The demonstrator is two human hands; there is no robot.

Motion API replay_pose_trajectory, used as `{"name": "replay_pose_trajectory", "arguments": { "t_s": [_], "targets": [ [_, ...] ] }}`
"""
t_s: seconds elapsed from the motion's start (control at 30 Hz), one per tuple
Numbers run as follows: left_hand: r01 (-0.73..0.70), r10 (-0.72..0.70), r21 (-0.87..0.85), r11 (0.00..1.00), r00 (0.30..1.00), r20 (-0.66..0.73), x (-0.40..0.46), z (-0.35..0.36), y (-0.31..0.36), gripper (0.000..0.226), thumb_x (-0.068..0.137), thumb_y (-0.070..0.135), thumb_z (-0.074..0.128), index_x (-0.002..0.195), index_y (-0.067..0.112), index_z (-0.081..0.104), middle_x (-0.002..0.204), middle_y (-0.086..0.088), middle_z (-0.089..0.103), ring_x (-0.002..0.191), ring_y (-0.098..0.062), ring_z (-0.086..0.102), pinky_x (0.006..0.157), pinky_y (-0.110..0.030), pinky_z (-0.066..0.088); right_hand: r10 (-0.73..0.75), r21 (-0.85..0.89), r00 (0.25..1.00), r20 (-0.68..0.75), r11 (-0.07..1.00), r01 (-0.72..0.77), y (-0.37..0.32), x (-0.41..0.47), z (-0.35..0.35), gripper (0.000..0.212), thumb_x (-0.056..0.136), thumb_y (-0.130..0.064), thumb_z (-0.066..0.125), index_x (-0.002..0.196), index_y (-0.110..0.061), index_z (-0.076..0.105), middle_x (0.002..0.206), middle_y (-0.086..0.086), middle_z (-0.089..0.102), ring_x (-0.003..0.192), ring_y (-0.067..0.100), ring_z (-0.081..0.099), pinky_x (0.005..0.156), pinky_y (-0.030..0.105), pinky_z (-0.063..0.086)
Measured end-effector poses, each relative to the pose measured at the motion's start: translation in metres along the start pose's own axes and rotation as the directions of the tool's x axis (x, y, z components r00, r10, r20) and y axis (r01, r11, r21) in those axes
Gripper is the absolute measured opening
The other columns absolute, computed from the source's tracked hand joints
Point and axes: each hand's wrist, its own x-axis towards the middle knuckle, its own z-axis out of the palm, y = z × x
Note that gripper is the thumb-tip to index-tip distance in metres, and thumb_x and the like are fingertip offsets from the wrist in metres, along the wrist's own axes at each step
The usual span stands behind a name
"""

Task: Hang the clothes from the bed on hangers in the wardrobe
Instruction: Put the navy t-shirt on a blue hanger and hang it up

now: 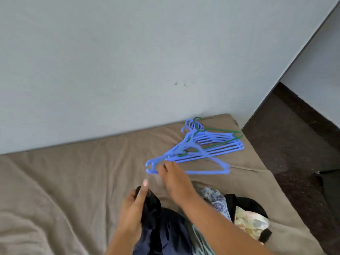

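Gripping one dark garment (pixel 152 208), the left hand (pixel 132 208) waits; right hand (pixel 176 183) fingers pinch one blue hanger (pixel 191 162).

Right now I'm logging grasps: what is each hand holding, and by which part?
The left hand grips the dark navy fabric garment by its bunched top edge. The right hand takes the front blue plastic hanger near its left shoulder end.

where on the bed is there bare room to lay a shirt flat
The widest bare sheet lies left of the left hand, running back to the wall. A smaller strip sits between the hanger pile and the wall. The near right is crowded: clothes heap, with the right hand reaching to a blue hanger.
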Motion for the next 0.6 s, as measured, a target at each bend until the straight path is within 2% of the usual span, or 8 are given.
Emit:
{"name": "replay_pose_trajectory", "arguments": {
  "t_s": [0.07,0.1,0.2,0.3,0.4,0.47,0.53,0.6],
  "targets": [
    [-0.125,0.125,-0.011,0.992,0.992,-0.02,-0.02,0.005,0.02,0.071,0.059,0.065,0.08,0.088,0.002,0.066,0.078,-0.013,0.069,0.075,-0.022,0.063,0.076,-0.041,0.052,0.046,0.152,0.999,0.017,0.987,-0.048,-0.041,-0.019,-0.026,0.01,0.09,-0.015,0.055,0.099,-0.012,0.055,0.086,0.0,0.054,0.08,0.026,0.057,0.067,0.035,0.049],
    [-0.14,0.139,-0.01,0.99,0.988,-0.059,-0.025,0.005,0.029,0.061,0.069,0.057,0.078,0.086,-0.001,0.066,0.076,-0.013,0.068,0.074,-0.021,0.062,0.073,-0.039,0.051,0.043,0.185,0.999,0.002,0.982,-0.043,-0.056,-0.025,-0.037,0.016,0.094,-0.02,0.046,0.105,-0.014,0.057,0.086,-0.003,0.052,0.082,0.025,0.057,0.07,0.036,0.049],
    [-0.183,0.183,0.012,0.983,0.977,-0.112,-0.048,-0.006,0.06,0.034,0.091,0.03,0.065,0.073,0.0,0.064,0.067,-0.013,0.061,0.07,-0.023,0.056,0.068,-0.037,0.046,-0.082,0.171,0.992,-0.098,0.98,0.098,-0.08,-0.033,-0.067,0.02,0.089,-0.023,0.045,0.103,-0.016,0.058,0.086,0.001,0.053,0.075,0.023,0.055,0.062,0.035,0.046],
    [-0.334,0.357,0.203,0.92,0.93,-0.085,-0.085,-0.024,0.091,0.035,0.094,0.027,0.061,0.07,0.001,0.061,0.061,-0.009,0.054,0.063,-0.019,0.049,0.06,-0.032,0.04,-0.066,0.419,0.998,-0.006,0.906,0.063,-0.089,-0.034,-0.111,0.024,0.083,-0.019,0.055,0.106,-0.013,0.06,0.097,0.008,0.055,0.091,0.028,0.054,0.078,0.041,0.047],
    [-0.48,0.501,0.355,0.802,0.865,0.036,-0.134,-0.045,0.133,0.041,0.093,0.03,0.062,0.064,0.004,0.05,0.055,-0.002,0.04,0.057,-0.015,0.04,0.055,-0.031,0.034,0.119,0.527,0.99,-0.07,0.847,-0.065,-0.081,-0.045,-0.151,0.059,0.074,-0.032,0.073,0.126,-0.014,0.052,0.121,0.008,0.049,0.114,0.028,0.046,0.098,0.047,0.04],
    [-0.545,0.557,0.434,0.717,0.823,0.112,-0.165,-0.061,0.161,0.043,0.091,0.039,0.064,0.071,0.002,0.054,0.06,-0.003,0.04,0.06,-0.015,0.04,0.06,-0.033,0.035,0.288,0.556,0.958,-0.003,0.796,-0.238,-0.074,-0.052,-0.185,0.096,0.069,-0.036,0.082,0.145,-0.01,0.03,0.144,0.017,0.029,0.135,0.034,0.028,0.109,0.051,0.03],
    [-0.575,0.54,0.473,0.667,0.811,0.225,-0.179,-0.069,0.186,0.049,0.086,0.053,0.063,0.083,0.005,0.061,0.069,-0.005,0.049,0.068,-0.015,0.048,0.066,-0.034,0.039,0.319,0.354,0.943,0.097,0.874,-0.332,-0.06,-0.049,-0.203,0.125,0.065,-0.044,0.085,0.153,-0.022,0.0,0.158,0.013,0.002,0.147,0.034,0.004,0.116,0.051,0.02],
    [-0.609,0.548,0.495,0.619,0.787,0.284,-0.229,-0.084,0.214,0.046,0.087,0.055,0.06,0.084,0.009,0.062,0.074,-0.01,0.055,0.073,-0.02,0.053,0.071,-0.038,0.044,0.151,0.165,0.986,0.067,0.973,-0.16,-0.079,-0.05,-0.24,0.125,0.061,-0.05,0.085,0.151,-0.036,-0.001,0.161,0.003,0.001,0.148,0.032,-0.001,0.116,0.052,0.015]
  ]
}}
